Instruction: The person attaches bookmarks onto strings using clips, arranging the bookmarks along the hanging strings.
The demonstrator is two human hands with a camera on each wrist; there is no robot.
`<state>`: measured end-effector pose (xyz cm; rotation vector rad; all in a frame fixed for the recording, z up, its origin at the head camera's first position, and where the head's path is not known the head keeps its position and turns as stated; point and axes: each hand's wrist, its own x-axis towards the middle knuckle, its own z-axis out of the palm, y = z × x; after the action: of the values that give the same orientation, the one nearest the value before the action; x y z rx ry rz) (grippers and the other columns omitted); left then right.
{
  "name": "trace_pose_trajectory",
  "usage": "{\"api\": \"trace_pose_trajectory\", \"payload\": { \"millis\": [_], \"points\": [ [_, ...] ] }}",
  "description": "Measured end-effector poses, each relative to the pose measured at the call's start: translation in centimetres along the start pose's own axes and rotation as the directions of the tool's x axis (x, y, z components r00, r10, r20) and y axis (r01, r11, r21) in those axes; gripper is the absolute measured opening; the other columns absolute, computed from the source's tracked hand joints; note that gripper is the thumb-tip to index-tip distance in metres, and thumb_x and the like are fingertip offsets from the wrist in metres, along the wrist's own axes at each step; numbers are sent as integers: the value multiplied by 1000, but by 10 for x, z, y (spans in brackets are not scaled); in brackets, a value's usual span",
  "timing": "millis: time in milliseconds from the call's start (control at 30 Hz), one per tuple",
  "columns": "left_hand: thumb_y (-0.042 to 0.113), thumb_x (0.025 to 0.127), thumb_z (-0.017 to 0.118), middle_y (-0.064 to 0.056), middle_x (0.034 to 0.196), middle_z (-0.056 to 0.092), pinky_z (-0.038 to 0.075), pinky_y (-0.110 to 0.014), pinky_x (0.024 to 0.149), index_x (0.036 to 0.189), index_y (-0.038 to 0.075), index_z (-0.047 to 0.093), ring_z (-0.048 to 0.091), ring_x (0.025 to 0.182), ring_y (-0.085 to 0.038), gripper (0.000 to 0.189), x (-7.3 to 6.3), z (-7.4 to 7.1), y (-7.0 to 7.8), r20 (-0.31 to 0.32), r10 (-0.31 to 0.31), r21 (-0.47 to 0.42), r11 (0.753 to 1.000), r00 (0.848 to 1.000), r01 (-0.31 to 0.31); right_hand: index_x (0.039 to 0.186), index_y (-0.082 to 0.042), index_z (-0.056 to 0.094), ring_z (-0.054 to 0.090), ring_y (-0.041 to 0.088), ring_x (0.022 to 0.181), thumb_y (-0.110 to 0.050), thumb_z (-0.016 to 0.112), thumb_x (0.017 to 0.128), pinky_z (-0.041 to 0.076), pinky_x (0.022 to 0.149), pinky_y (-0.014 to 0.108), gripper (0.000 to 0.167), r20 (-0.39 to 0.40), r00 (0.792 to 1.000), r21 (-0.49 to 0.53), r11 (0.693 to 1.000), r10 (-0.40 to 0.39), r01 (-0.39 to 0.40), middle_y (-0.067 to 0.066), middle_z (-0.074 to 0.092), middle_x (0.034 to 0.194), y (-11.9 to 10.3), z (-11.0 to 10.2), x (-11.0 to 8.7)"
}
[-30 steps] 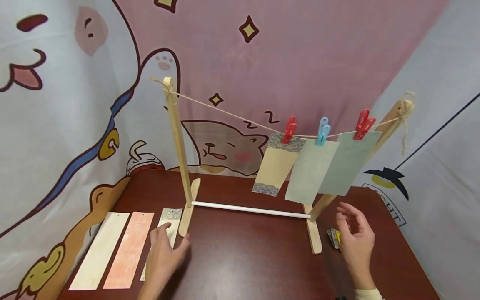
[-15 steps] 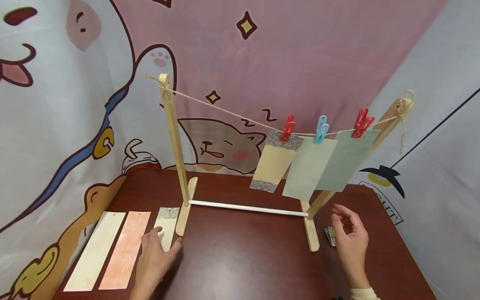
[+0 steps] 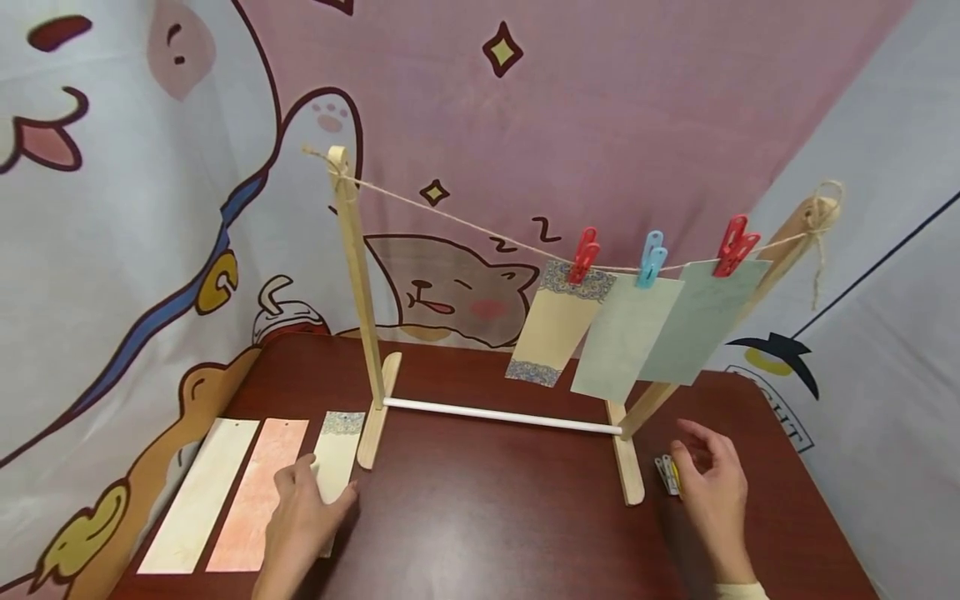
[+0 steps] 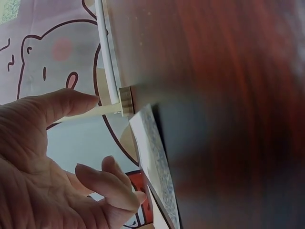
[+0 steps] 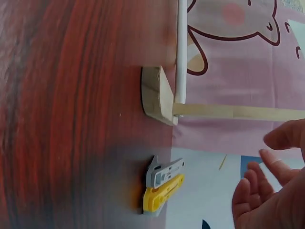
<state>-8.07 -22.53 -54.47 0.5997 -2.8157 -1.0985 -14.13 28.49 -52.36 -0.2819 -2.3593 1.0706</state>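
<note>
In the frame's lower left, your loose, empty left hand (image 3: 303,517) is hovering over the patterned card (image 3: 339,454), likely light, bendy, best pinched at its long edges; lower right, your relaxed, empty right hand (image 3: 714,483) is hovering near clips (image 3: 665,475).

Dark red surface (image 5: 62,114) at left, wooden foot (image 5: 158,95) and post (image 5: 238,111) mid-frame, white rod (image 5: 181,52) at top centre, gray clip (image 5: 164,173) beside yellow clip (image 5: 162,193), lower centre, right hand (image 5: 279,200), fingers (image 5: 253,185) bent, lower right, pink cloth (image 5: 228,81) behind
</note>
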Motion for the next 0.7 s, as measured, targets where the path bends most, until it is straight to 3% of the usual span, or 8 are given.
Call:
{"api": "trace_pose_trajectory", "payload": {
  "millis": [100,200,300,367,533,700],
  "points": [
    [34,91,85,-42,141,32,53,-66,69,152,-14,36,65,84,-54,91,1,-1,-1,13,-4,11,1000,1000,4,137,-7,73,55,1,93,-11,73,102,44,81,23,35,43,999,-51,998,29,-26,14,65,128,5,-2,2],
    [35,89,86,-43,138,32,54,-66,69,151,-15,34,65,84,-53,96,1,-1,-4,35,-16,22,1000,999,15,135,-6,74,55,0,88,-11,75,101,42,76,17,35,63,997,-82,996,48,-43,15,65,127,8,-3,3],
    [35,88,88,-44,136,32,54,-66,69,151,-15,33,64,83,-53,98,2,-1,-7,46,-17,32,999,999,15,135,-5,73,60,8,89,-10,76,99,41,74,17,36,83,994,-113,992,65,-55,16,64,126,11,-3,3],
    [35,87,88,-43,135,32,54,-65,68,151,-14,33,64,82,-53,97,3,-2,-9,47,-12,35,999,999,10,137,-3,71,63,21,95,-10,76,99,43,79,25,38,115,990,-141,988,79,-62,19,63,127,13,-3,3],
    [32,85,90,-42,131,32,52,-62,64,147,-12,35,63,78,-50,94,4,-4,-14,51,4,36,999,999,-6,143,6,61,56,46,118,-12,74,102,44,94,60,47,230,964,-199,976,133,-87,30,55,137,18,-4,5],
    [31,83,92,-42,128,33,53,-63,64,144,-13,36,63,77,-51,94,6,-5,-14,58,23,50,998,998,-26,146,9,56,54,48,120,-18,71,105,42,95,65,51,335,924,-248,963,184,-102,34,51,137,23,-2,7]
  ]
}}
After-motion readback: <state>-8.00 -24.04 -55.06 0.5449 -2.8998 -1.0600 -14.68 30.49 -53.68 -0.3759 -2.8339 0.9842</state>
